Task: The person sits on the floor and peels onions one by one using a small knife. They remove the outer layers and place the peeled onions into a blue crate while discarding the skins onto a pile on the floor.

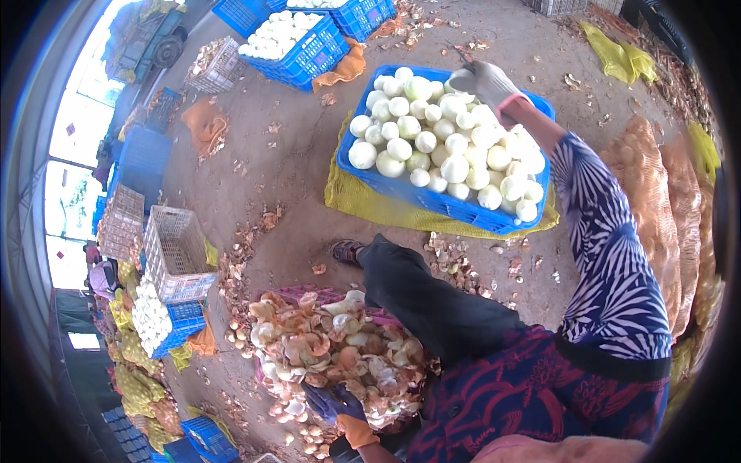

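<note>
My left hand [336,403], in a dark purple glove with an orange cuff, reaches into a heap of onions and loose skins [340,347] at the lower middle. Its fingers look spread, with nothing visible between them. My right hand [485,81], in a whitish glove with a pink cuff, is over the far edge of a blue crate [432,202] heaped with peeled white onions [455,166]. A thin dark tool [463,54], perhaps a small knife, sticks out from its closed fingers. The crate stands on yellow mesh sacking [347,197].
Blue crates of peeled onions [297,62] stand at the top left. A pale plastic crate [181,255] is at the left, by white onions [150,316]. Filled mesh sacks [644,208] line the right. Onion skins litter the floor. My leg [432,301] extends between heap and crate.
</note>
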{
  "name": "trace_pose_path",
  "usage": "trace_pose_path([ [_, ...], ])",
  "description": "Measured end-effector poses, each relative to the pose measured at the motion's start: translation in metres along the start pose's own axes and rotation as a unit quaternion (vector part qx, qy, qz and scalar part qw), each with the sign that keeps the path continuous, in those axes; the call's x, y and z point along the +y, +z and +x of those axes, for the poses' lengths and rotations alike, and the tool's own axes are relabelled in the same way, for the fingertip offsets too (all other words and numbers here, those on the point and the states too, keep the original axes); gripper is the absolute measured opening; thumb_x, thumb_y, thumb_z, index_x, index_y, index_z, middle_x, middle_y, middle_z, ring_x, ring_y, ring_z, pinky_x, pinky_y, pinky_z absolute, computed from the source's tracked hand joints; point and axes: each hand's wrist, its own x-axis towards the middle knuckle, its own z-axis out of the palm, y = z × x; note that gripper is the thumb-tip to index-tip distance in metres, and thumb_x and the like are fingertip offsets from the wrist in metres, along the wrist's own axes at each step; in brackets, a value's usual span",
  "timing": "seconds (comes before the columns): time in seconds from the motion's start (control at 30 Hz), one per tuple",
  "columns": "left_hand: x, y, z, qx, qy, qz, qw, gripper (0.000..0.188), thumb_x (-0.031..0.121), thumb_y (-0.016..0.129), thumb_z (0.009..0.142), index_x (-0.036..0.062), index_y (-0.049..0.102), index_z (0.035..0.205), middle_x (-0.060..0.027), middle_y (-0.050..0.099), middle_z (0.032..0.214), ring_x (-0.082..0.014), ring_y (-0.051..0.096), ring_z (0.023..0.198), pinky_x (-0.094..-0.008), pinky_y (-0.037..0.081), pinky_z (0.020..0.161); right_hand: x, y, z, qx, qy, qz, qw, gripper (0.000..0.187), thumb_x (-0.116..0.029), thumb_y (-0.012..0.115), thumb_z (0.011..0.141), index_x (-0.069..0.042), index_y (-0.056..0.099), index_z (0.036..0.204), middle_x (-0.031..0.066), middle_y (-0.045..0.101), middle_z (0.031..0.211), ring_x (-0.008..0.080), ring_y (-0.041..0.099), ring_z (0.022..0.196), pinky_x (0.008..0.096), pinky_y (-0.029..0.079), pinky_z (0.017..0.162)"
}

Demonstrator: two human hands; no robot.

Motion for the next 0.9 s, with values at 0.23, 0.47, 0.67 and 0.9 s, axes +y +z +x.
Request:
trace_pose_path([
  [0.23,0.007,0.007,0.014,-0.018,-0.031,-0.004,0.999,0.058,0.028,0.050,0.104,-0.0008,0.039,0.153,-0.0274,0.039,0.157,-0.0444,0.038,0.145,-0.0529,0.028,0.120,0.001,0.037,0.072,-0.053,0.067,-0.300,0.950,0.051,-0.045,0.071,0.083,-0.005,0.073,0.115,0.0198,0.074,0.109,0.0362,0.070,0.105,0.0425,0.054,0.092],
  [0.47,0.017,0.006,0.009,-0.039,-0.048,0.001,0.998,0.058,0.032,0.046,0.105,-0.0010,0.039,0.153,-0.0274,0.038,0.157,-0.0445,0.038,0.145,-0.0532,0.028,0.120,0.005,0.036,0.068,-0.047,-0.015,-0.286,0.957,0.045,-0.044,0.070,0.087,-0.007,0.076,0.113,0.0174,0.075,0.110,0.0352,0.070,0.105,0.0419,0.054,0.092],
  [0.67,0.005,0.005,0.012,0.021,0.012,0.032,0.999,0.057,0.032,0.043,0.105,0.0018,0.040,0.153,-0.0273,0.037,0.158,-0.0452,0.038,0.144,-0.0547,0.027,0.120,-0.091,0.046,-0.078,-0.110,-0.173,0.026,0.979,0.030,-0.011,0.068,0.092,0.000,0.071,0.120,0.0173,0.075,0.107,0.0229,0.071,0.099,0.0347,0.055,0.088],
  [0.9,0.006,-0.020,0.013,0.012,0.022,-0.188,0.982,0.059,0.020,0.061,0.099,0.0035,0.043,0.152,-0.0256,0.042,0.156,-0.0423,0.040,0.145,-0.0491,0.032,0.118,-0.189,0.103,-0.341,-0.321,-0.387,0.105,0.858,0.023,-0.031,0.065,0.092,-0.008,0.068,0.094,0.0162,0.068,0.081,0.0385,0.068,0.081,0.0477,0.055,0.072],
])
